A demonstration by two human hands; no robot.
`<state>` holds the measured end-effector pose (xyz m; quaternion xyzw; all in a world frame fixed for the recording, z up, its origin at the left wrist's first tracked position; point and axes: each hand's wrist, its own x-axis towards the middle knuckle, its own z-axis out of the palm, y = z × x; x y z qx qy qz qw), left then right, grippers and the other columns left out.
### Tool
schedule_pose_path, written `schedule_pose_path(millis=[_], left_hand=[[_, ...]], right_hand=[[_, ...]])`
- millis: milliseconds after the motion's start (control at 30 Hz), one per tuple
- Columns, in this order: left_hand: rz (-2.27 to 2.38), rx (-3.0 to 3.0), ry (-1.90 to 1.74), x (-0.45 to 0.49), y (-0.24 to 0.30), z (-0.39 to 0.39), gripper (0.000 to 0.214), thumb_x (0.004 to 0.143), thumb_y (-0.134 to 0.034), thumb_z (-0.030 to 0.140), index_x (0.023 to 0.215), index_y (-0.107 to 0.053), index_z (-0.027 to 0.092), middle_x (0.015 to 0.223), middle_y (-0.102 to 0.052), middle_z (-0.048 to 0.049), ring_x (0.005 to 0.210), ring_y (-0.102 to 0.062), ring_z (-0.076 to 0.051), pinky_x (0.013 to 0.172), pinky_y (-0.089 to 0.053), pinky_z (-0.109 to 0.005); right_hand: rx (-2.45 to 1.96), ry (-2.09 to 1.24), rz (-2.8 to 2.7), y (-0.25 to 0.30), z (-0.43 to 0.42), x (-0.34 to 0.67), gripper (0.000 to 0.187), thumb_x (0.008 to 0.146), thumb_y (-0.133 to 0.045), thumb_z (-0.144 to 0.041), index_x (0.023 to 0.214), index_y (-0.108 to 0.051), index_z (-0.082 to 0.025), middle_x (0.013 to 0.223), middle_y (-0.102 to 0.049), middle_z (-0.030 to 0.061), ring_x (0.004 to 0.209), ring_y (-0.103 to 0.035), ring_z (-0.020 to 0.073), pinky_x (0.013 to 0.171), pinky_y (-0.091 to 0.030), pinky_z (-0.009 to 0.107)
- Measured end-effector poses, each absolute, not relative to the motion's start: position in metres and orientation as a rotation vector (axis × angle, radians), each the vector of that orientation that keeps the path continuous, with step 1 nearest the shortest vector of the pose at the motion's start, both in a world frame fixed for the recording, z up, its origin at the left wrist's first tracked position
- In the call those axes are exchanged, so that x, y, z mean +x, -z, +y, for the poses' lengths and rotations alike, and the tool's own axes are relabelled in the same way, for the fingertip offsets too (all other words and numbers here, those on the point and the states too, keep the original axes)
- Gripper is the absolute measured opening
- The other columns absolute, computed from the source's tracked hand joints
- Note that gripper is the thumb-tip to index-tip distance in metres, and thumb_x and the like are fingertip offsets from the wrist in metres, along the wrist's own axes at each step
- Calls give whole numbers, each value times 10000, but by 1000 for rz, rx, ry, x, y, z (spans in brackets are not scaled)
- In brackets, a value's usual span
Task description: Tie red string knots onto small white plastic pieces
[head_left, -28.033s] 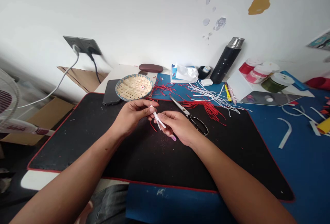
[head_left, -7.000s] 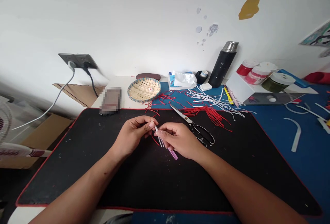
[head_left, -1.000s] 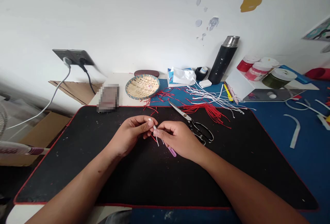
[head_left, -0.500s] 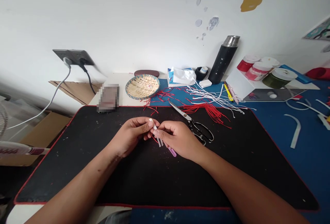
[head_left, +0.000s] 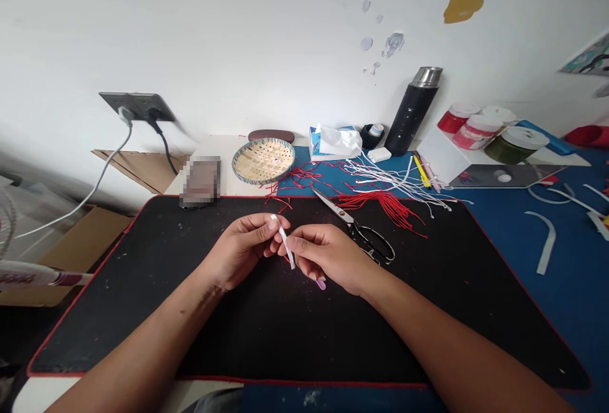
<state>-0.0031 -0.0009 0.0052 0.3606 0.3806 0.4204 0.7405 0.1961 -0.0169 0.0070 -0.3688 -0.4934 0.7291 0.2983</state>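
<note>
**A thin white strip pinched between two hands**

Nearest, the black mat (head_left: 190,324) lies bare from its red-trimmed front edge up to the forearms, giving wide open room to left and right. Above its middle, the left hand (head_left: 240,247) closes thumb and forefinger on the upper end of the white strip (head_left: 284,243). The right hand (head_left: 328,255) curls shut around the lower end, with a purple-tipped tool (head_left: 321,283) tucked under its palm. The strip slants down to the right, lifted clear of the mat.

It looks very light, narrow and limp (paper or flat cord, I cannot tell which), likely to bend or crease under a hard pinch. Holding it by both ends, as now, seems the safest grip.

Just right of the right hand lie scissors (head_left: 364,238), blades pointing far-left, a hazard for any sweep that way. Beyond them red strings (head_left: 392,207) and white strings (head_left: 390,177) crowd the mat's far edge. Farther off on the table stand a woven basket (head_left: 263,160) and a black flask (head_left: 413,111).
</note>
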Motion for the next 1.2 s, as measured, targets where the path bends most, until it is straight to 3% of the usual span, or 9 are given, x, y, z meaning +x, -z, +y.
schedule_pose_path(millis=[233, 367, 667, 800, 1000, 1200], left_hand=[[809, 777, -915, -3, -5, -1, 322, 736, -941, 371, 896, -838, 112, 663, -658, -32, 589, -644, -132, 547, -423, -200], [784, 754, -943, -4, -3, 0, 321, 744, -934, 357, 942, -839, 122, 634, -638, -22, 553, -570, -105, 526, -404, -193], [714, 682, -990, -4, 1, 0, 277, 726, -948, 338, 798, -782, 129, 578, -576, 5, 517, -447, -73, 505, -375, -176], [738, 692, -999, -4, 2, 0, 289, 712, -957, 352, 836, -811, 136, 576, -581, 5, 520, -457, -75, 511, -387, -178], [879, 792, -972, -1, 2, 0, 356, 717, -955, 369, 956, -846, 129, 694, -660, -34, 600, -561, -103, 546, -406, -199], [976, 977, -1002, 0, 1, -2, 342, 780, -905, 427, 977, -845, 153, 696, -679, -28, 606, -550, -113, 549, -399, -222]], right_hand=[[-987, -1959, -1271, -9, -18, 195, 276, 977, -648, -393, 849, -702, -155, 542, -518, -55, 446, -437, 67, 428, -341, 198], [-984, -1960, -1282, -8, -18, 194, 268, 975, -634, -375, 835, -693, -154, 529, -512, -56, 433, -435, 68, 413, -321, 196], [-920, -2006, -1217, -6, -18, 195, 302, 930, -696, -439, 831, -701, -154, 509, -505, -60, 422, -411, 70, 409, -305, 204], [-936, -2002, -1215, -7, -18, 194, 296, 931, -695, -434, 834, -704, -154, 516, -500, -61, 427, -404, 72, 415, -300, 210], [-1041, -1807, -1345, -4, -16, 195, 289, 975, -637, -408, 845, -699, -157, 551, -506, -54, 469, -426, 77, 462, -326, 211], [-1112, -1622, -1529, -3, -17, 196, 276, 996, -612, -383, 860, -699, -160, 592, -538, -44, 508, -469, 88, 499, -358, 213]])
